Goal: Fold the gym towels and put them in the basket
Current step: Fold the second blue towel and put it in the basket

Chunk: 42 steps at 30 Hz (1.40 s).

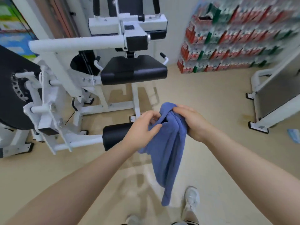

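A blue gym towel (167, 153) hangs bunched in front of me, its lower end dangling toward the floor near my shoe. My left hand (142, 129) pinches a fold of its upper part from the left. My right hand (190, 120) grips the top of the towel from the right, fingers curled over the cloth. Both hands are close together at chest height. No basket is in view.
A white gym machine with a black seat (134, 69) and a black leg pad (116, 135) stands ahead and to the left. Stacked red and green drink cartons (227, 46) line the right wall. Another white machine frame (266, 101) sits at right. Beige floor lies below.
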Each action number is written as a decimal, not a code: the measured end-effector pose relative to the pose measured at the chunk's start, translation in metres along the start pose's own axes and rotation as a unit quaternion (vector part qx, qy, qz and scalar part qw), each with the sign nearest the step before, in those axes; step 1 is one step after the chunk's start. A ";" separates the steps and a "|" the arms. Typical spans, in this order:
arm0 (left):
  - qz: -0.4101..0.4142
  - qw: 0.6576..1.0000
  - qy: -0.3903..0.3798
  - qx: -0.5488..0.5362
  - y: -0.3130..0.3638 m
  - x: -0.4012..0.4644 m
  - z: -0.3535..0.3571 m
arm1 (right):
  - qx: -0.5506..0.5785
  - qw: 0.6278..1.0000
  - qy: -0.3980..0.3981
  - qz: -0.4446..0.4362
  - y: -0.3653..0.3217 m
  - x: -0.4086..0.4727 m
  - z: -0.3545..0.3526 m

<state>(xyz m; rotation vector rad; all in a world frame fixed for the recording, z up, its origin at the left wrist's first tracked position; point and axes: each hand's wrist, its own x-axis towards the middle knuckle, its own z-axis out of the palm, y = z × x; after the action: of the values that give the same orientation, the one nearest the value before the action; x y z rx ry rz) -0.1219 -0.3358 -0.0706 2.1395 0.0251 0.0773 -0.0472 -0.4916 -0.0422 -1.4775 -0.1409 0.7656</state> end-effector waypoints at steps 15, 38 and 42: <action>-0.219 0.836 -0.267 -0.426 0.204 0.192 0.219 | -0.171 0.967 0.167 -0.083 -0.045 -0.103 -0.345; 0.080 0.965 -0.210 -0.137 0.258 0.584 0.385 | -0.240 0.935 0.242 -0.096 -0.161 0.123 -0.646; 0.112 0.966 -0.223 -0.068 0.266 0.686 0.378 | -0.311 0.927 0.207 -0.039 -0.196 0.183 -0.700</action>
<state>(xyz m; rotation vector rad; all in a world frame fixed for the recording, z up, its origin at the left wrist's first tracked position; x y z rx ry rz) 0.5838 -0.7640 -0.0190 1.9715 -0.4741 -0.2644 0.5363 -0.9613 -0.0201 -2.1920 -0.1244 0.3322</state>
